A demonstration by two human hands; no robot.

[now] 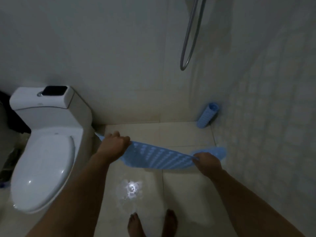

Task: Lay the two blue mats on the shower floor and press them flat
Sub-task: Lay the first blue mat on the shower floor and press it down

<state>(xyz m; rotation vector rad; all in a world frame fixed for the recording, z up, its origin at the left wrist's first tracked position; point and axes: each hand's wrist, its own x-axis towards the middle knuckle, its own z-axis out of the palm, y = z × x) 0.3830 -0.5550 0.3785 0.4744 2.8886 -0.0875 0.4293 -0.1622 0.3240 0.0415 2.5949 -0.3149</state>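
Head view, dim bathroom. A blue studded mat is held stretched out above the tiled shower floor, running left to right between both hands. The left hand grips the mat's left end with fingers curled over its edge, close beside the toilet; the right hand pinches the near edge toward the right end, whose rounded tip lies past the hand near the right wall. The second blue mat stands rolled up in the far right corner, leaning against the mosaic-tiled wall. A white toilet with closed lid occupies the left, a dark rectangular object lying on its cistern; a small mark on the cistern front is too blurred to read. A loop of metal shower hose hangs on the far wall. A bright reflection shows on the wet floor, near two bare feet at the bottom edge.
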